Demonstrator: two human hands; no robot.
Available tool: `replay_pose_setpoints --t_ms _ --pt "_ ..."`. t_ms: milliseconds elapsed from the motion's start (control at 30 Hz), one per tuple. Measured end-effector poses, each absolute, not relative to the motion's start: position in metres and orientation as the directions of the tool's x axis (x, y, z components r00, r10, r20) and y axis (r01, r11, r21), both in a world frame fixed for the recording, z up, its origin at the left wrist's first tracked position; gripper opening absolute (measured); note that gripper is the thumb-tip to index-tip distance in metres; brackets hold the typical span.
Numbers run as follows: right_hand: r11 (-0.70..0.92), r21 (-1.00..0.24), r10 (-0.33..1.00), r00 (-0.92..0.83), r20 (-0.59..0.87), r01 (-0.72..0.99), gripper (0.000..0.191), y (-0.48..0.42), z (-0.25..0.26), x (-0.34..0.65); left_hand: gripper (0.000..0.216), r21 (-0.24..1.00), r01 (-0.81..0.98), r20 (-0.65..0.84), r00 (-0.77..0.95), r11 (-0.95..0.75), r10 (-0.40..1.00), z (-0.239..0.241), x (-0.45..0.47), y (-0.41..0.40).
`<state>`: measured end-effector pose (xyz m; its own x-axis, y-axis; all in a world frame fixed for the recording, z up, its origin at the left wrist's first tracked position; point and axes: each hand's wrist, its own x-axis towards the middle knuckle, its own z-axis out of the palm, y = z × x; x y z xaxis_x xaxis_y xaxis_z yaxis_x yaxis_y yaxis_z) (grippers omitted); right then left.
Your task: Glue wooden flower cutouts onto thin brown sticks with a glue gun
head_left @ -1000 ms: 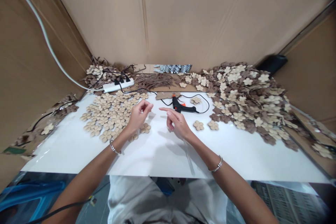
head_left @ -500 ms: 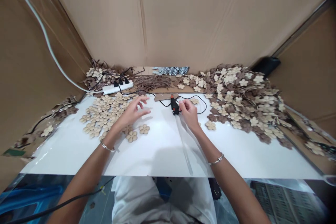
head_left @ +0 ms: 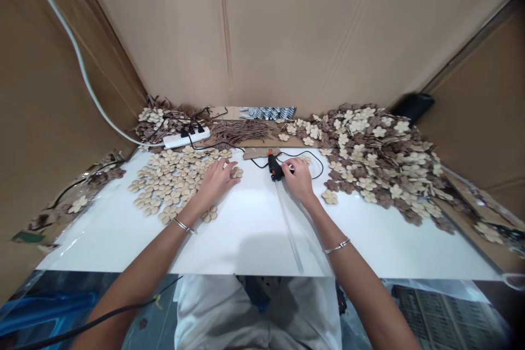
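A beige felt-like flower (head_left: 237,173) is at the fingertips of my left hand (head_left: 216,181), closed on it low over the white table. Just left of that hand spreads a group of similar beige flowers (head_left: 170,178), and one more flower (head_left: 209,214) shows below the wrist. A black hot glue gun (head_left: 274,167) with orange parts lies with its nozzle toward the back, near a cardboard scrap (head_left: 257,153). The fingers of my right hand (head_left: 298,179) are closed around its handle. A long clear glue stick (head_left: 289,229) runs from its rear toward me.
Brown and beige flowers (head_left: 373,156) are heaped at the right. Along the back lie thin brown strips (head_left: 241,130) and a white power strip (head_left: 186,136) with black plugs. The gun's black cord (head_left: 322,164) loops behind my right hand. Cardboard walls (head_left: 287,33) enclose the table.
My left hand has moved slightly right and down, and its spread fingers have closed on a flower. The loose flower near that hand has left its spot. My right hand stays at the glue gun.
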<state>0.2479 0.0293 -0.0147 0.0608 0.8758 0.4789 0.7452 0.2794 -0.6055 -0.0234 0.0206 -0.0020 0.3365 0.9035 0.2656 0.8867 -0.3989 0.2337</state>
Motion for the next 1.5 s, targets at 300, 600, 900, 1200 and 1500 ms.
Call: replay_pose_setpoints --t_ms 300,600,900,1200,1500 --pt "0.300 -0.595 0.868 0.045 0.494 0.745 0.019 0.030 -0.015 0.251 0.074 0.026 0.470 0.001 0.883 -0.882 0.470 0.006 -0.069 -0.040" --pt "0.331 -0.598 0.868 0.014 0.497 0.730 0.018 0.029 -0.016 0.249 0.062 -0.057 0.682 0.078 0.731 -0.729 0.678 -0.025 -0.054 0.018" --pt "0.356 -0.598 0.861 -0.004 0.509 0.718 0.019 0.030 -0.015 0.249 0.065 -0.015 0.776 0.104 0.629 -0.631 0.770 -0.002 -0.098 0.017" --pt "0.334 -0.592 0.870 0.001 0.492 0.733 0.020 0.029 -0.017 0.246 0.061 0.030 0.861 0.134 0.500 -0.508 0.856 -0.009 -0.127 0.020" --pt "0.343 -0.591 0.867 -0.003 0.499 0.730 0.021 0.031 -0.019 0.248 0.072 0.139 0.798 -0.007 0.593 -0.587 0.805 -0.017 -0.098 0.034"
